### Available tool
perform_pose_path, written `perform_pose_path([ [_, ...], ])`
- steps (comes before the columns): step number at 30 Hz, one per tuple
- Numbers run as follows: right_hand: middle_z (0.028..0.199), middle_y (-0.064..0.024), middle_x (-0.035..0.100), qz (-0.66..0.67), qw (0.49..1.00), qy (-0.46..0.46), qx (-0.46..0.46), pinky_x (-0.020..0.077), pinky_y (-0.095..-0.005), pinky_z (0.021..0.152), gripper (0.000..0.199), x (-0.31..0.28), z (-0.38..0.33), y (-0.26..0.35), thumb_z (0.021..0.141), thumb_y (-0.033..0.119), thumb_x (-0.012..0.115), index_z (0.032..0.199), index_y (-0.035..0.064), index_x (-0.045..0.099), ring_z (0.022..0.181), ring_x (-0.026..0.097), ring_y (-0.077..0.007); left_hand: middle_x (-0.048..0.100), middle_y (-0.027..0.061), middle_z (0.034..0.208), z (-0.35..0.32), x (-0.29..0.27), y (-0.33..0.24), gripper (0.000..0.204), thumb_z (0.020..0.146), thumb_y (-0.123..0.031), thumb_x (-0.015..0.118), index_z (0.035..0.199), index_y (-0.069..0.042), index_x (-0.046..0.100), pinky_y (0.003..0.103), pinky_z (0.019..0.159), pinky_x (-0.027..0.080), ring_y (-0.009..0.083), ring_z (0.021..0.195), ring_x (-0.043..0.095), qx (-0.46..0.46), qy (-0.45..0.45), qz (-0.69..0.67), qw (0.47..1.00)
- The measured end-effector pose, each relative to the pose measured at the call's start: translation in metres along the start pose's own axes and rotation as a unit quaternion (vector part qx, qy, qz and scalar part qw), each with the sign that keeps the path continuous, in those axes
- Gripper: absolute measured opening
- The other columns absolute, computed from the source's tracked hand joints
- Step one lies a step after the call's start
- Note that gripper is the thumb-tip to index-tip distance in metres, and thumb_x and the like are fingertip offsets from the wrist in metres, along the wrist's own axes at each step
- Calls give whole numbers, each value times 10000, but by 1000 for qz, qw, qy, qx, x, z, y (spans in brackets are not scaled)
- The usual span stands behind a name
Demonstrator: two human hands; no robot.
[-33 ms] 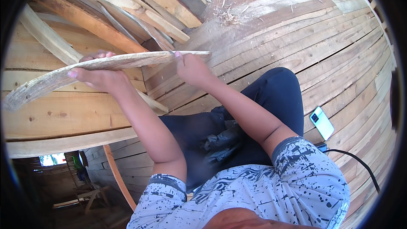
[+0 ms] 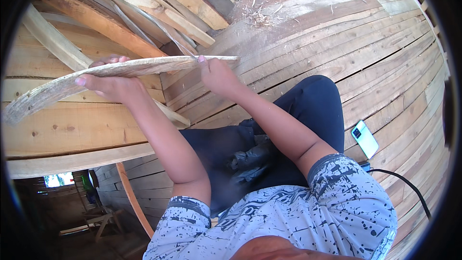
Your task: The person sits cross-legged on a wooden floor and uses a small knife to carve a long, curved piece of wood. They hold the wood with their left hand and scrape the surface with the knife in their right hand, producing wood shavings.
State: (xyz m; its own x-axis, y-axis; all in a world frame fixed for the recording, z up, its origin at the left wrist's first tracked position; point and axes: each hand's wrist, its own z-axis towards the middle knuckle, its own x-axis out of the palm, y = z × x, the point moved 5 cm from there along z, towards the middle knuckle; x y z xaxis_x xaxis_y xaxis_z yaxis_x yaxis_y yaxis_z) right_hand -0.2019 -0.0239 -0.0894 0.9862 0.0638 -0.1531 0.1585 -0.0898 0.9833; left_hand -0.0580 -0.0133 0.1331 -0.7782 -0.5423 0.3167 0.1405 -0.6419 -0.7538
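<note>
A long, flat, gently curved wooden plank (image 2: 139, 67) runs from the far left to beyond my right hand, its near-left end hanging lowest. My left hand (image 2: 113, 85) is closed round the middle of it, thumb on the near side and fingertips showing over the far edge. Close to the plank's right end, my right hand (image 2: 217, 76) makes a fist, with the thumb up against the edge. A thin dark sliver shows beside that thumb, but the fist hides most of what it holds.
Planks and beams (image 2: 110, 24) lie piled at the upper left. Wood shavings (image 2: 260, 17) are scattered on the board floor (image 2: 308, 43). A light-blue phone (image 2: 365, 139) lies right of my bent knee (image 2: 320, 98), near a black cable (image 2: 409, 185). A dark lower space (image 2: 67, 212) shows bottom left.
The plank's right part and my right thumb sit very slightly higher. My left hand has shifted a touch to the left; both grips stay the same.
</note>
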Motion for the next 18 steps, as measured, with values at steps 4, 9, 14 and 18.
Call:
perform_pose_path([
  [4,963,-370,631,-54,989,-87,106,498,-512,860,649,-23,35,-119,1015,429,330,958,-131,652,964,617,-508,444,86,706,0,12,-2,798,800,-839,434,907,-48,411,324,570,468,213,651,503,-17,-21,5,1000],
  [9,971,-355,639,-53,996,-22,62,498,-495,856,630,2,34,-80,1009,428,356,971,-131,644,935,645,-474,449,101,687,12,-9,10,802,801,-841,429,876,-42,418,329,537,472,219,621,505,-15,-28,0,1000],
  [14,849,-327,654,-16,1000,-7,9,497,-493,807,609,8,14,-33,1008,411,380,942,-141,628,853,659,-460,454,83,680,5,-14,6,796,786,-862,410,839,-68,421,321,530,475,207,605,502,11,-21,15,1000],
  [18,861,-352,643,45,984,-2,173,489,-511,838,616,-8,25,-96,1003,413,388,951,-158,614,878,640,-493,433,45,631,20,-22,19,790,729,-910,393,768,-121,413,279,505,452,174,579,491,-32,-5,-29,999],
])
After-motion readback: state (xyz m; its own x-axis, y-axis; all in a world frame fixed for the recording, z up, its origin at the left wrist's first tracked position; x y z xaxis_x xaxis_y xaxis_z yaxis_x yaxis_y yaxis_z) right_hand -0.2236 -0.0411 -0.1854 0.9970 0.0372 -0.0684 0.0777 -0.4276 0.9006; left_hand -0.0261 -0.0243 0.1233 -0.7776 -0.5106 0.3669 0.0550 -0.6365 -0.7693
